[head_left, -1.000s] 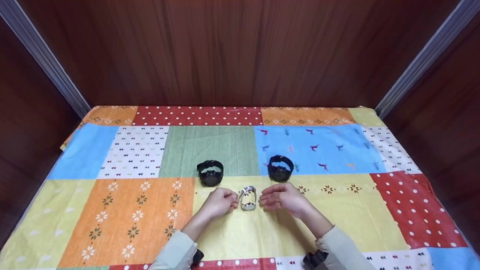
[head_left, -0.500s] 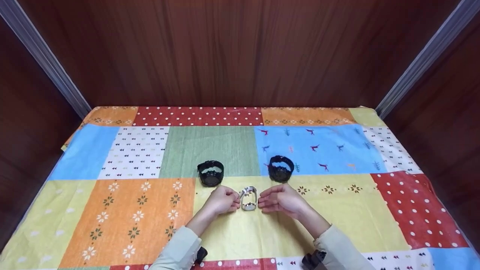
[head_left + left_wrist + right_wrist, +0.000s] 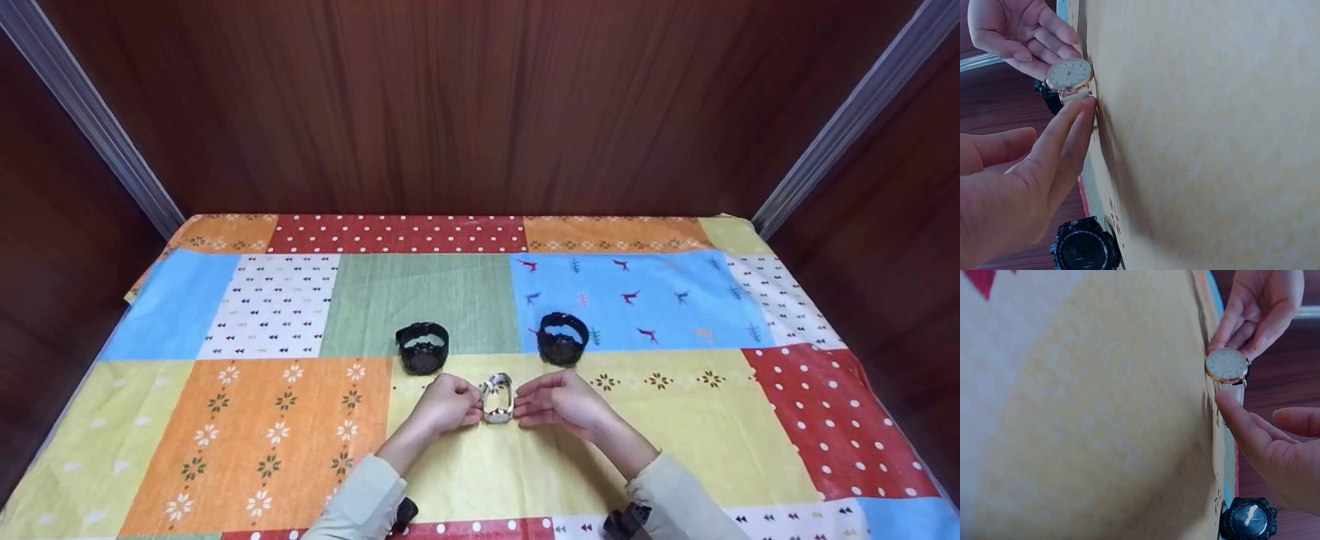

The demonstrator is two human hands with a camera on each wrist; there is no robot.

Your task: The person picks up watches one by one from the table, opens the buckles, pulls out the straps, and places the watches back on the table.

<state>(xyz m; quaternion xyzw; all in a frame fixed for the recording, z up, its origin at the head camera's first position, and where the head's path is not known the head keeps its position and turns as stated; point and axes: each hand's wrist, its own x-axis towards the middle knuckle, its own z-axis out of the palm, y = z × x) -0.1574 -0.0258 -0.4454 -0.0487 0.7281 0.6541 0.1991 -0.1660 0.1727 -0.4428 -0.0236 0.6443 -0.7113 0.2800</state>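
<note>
A small watch with a pale round dial and a rose-gold rim (image 3: 1070, 73) stands on its side, its light strap looped behind the dial. It sits between the two hands in the head view. From the left, the left hand (image 3: 446, 403) touches the strap with its extended fingertips, the thumb held apart. The right hand (image 3: 562, 405) has its fingers stretched against the strap's other side. In the right wrist view the pale dial (image 3: 1227, 364) faces the camera, and a right fingertip meets the strap just below it. Neither hand curls round the watch.
Two bulky black watches stand looped behind the hands: one on the left (image 3: 424, 358), one on the right (image 3: 561, 349). A patchwork tablecloth (image 3: 285, 435) covers the table. Dark wood-grain panels (image 3: 480, 105) rise at the back and sides.
Both hands have come inward, closing the small gaps to the pale-dialled watch, and their fingertips now touch its sides. Its strap loop looks slightly narrower. The black watches have stayed put.
</note>
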